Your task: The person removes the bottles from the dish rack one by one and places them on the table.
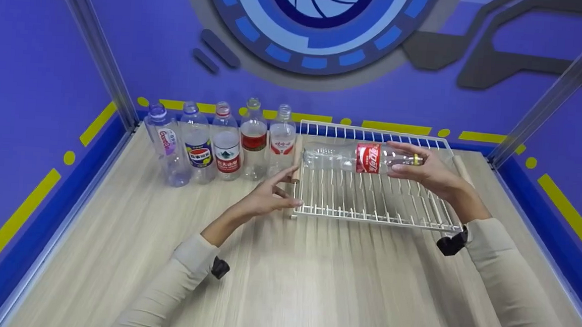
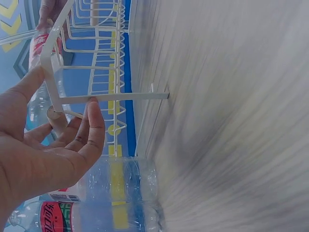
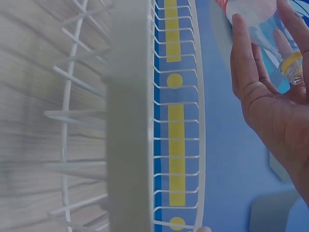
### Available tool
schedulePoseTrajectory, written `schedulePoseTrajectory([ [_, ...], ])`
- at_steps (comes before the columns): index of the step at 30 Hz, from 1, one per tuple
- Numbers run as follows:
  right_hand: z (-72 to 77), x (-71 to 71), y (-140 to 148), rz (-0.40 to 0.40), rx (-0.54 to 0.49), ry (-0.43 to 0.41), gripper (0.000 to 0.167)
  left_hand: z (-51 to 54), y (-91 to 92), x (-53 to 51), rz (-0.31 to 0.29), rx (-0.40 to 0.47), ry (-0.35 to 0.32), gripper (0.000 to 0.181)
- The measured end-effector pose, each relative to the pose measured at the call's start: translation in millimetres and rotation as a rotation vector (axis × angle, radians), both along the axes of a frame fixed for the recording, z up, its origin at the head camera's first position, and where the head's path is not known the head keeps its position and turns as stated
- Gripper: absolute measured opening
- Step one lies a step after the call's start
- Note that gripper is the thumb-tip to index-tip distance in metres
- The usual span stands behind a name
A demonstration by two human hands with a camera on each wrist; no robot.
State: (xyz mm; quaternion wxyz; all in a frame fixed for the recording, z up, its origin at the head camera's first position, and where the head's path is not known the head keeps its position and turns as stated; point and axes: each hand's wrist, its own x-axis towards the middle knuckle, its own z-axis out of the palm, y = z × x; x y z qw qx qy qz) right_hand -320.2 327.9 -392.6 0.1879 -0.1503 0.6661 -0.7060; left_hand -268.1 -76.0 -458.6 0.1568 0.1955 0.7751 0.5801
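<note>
A clear cola bottle with a red label point(image 1: 368, 158) lies sideways above the white wire rack point(image 1: 378, 220), its neck pointing right. My right hand point(image 1: 434, 173) holds it around the neck end, near a yellow ring point(image 3: 292, 60). My left hand point(image 1: 266, 198) grips the left end of the rack. In the left wrist view, its thumb is on the upper rail and its fingers are around a short wooden handle point(image 2: 57, 118). Whether the bottle's base touches the rack is hard to tell.
Several uncapped plastic bottles stand upright in a row left of the rack, among them one with a blue label point(image 1: 199, 153) and one with a plain red label point(image 1: 254, 142). Blue printed walls point(image 1: 285, 95) enclose the wood-grain table point(image 1: 283, 284).
</note>
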Motion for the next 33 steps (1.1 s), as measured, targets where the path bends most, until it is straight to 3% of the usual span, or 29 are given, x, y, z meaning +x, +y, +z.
schedulePoseTrajectory([
  [6,0.6,6.8,-6,0.056,-0.043,0.018,0.060,-1.5,0.5,-0.7,0.026,0.027,0.020,0.091],
  [9,1.6,10.9,-9,0.084,-0.026,0.032,0.061,1.6,0.3,0.5,0.077,0.021,0.035,0.098],
  [15,3.1,19.2,-15,0.124,0.024,0.052,0.063,14.8,-2.0,1.9,0.157,0.065,0.154,0.103],
  [19,5.3,24.1,-19,0.138,0.043,0.067,0.064,24.9,-3.3,2.5,0.125,0.077,0.215,0.093],
  [23,7.4,27.7,-24,0.160,0.053,0.078,0.065,32.9,-4.6,4.3,0.045,0.059,0.255,0.080],
  [26,7.9,29.9,-26,0.175,0.063,0.089,0.065,38.1,-5.9,6.2,-0.006,0.037,0.276,0.071],
  [33,10.2,34.3,-28,0.168,0.099,0.101,0.065,46.2,-9.2,10.1,-0.052,-0.043,0.285,0.068],
])
